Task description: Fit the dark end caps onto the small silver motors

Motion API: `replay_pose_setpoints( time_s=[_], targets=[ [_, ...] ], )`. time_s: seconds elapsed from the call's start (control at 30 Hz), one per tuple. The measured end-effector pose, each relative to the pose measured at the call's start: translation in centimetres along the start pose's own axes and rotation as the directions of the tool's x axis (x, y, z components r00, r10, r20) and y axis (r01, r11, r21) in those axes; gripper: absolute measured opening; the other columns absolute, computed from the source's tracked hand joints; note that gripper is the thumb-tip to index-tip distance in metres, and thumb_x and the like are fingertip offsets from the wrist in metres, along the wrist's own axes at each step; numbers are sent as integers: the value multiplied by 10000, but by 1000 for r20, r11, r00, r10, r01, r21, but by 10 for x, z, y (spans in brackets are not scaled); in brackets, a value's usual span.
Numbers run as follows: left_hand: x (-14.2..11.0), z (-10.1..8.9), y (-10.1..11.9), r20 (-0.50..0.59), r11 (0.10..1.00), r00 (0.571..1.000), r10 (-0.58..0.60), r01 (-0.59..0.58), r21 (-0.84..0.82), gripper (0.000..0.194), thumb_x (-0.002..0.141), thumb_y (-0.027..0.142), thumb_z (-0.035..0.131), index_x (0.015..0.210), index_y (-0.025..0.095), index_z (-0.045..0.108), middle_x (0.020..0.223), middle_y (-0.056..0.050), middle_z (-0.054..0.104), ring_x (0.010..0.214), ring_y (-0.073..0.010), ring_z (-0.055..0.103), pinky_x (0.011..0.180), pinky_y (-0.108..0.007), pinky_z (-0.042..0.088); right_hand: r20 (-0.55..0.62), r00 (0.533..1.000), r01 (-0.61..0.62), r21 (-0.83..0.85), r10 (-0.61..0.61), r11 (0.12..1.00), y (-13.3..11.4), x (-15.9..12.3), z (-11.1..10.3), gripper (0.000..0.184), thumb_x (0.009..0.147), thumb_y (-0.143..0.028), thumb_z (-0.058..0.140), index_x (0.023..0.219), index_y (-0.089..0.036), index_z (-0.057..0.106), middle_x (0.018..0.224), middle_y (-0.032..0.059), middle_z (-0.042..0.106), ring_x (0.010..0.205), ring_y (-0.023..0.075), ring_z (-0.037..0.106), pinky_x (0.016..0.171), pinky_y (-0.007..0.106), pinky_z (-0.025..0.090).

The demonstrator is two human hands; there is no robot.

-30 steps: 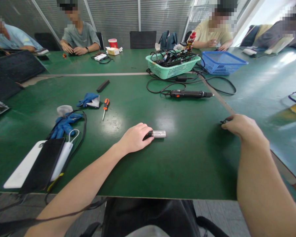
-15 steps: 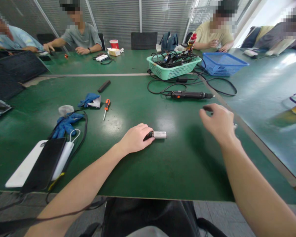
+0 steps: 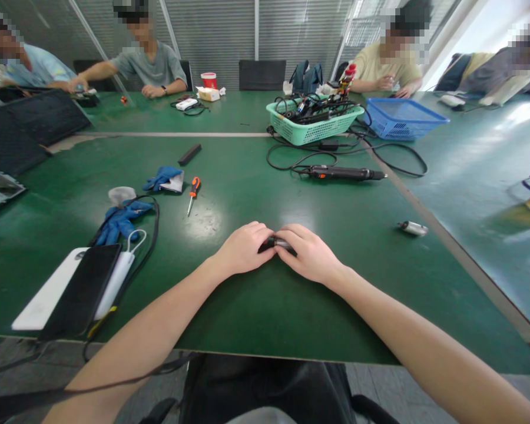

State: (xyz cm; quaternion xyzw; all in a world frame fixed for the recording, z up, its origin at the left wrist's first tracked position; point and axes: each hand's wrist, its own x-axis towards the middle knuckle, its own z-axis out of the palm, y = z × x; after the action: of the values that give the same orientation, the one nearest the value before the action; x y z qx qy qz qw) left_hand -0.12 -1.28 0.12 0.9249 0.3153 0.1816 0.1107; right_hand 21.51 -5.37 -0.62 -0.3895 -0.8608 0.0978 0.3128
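A small black-and-silver cylinder [image 3: 283, 243] lies between my two hands, low over the table or resting on it. My left hand [image 3: 244, 247] is closed around its black end. My right hand [image 3: 310, 253] wraps the silver end from the other side, fingertips nearly meeting those of the left. The fingers hide most of the cylinder, and whether anything else is under the right hand cannot be seen. Off to the right, a second silver cylinder [image 3: 414, 228] with a dark end lies on the green table [image 3: 265, 318].
An orange-handled screwdriver [image 3: 194, 191], blue gloves [image 3: 122, 221] and a phone [image 3: 83, 290] lie left. Ahead are a corded electric screwdriver [image 3: 344, 173], a green basket [image 3: 313, 129] of cables and a blue basket [image 3: 401, 121]. Other people sit around the table.
My right hand has come left and down from the table's right side, where it held a dark piece, onto the silver end. The second cylinder is now uncovered. My left hand stays put.
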Motion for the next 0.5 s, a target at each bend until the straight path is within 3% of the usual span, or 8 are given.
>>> replay_pose_setpoints(
  time_s=[0.13, 0.5],
  targets=[
    [1, -2, 3, -3, 1000, 1000, 2, -2, -5, 202, 948, 362, 576, 1002, 171, 616, 933, -68, 625, 899, -222, 582, 785, -356, 509, 30, 999, -12, 39, 11, 999, 4, -1, -5, 215, 1003, -227, 531, 1196, -208, 623, 1172, 118, 661, 1076, 264, 640, 946, 442, 569],
    [-1, -2, 4, 9, 1000, 1000, 23, -23, -6, 102, 881, 248, 580, 951, 176, 599, 914, -64, 615, 881, -219, 564, 792, -367, 496, 74, 997, 19, 43, -22, 999, 5, -6, -10, 172, 945, -201, 574, 1106, -211, 635, 1114, 114, 624, 1034, 262, 619, 904, 437, 573]
  ],
)
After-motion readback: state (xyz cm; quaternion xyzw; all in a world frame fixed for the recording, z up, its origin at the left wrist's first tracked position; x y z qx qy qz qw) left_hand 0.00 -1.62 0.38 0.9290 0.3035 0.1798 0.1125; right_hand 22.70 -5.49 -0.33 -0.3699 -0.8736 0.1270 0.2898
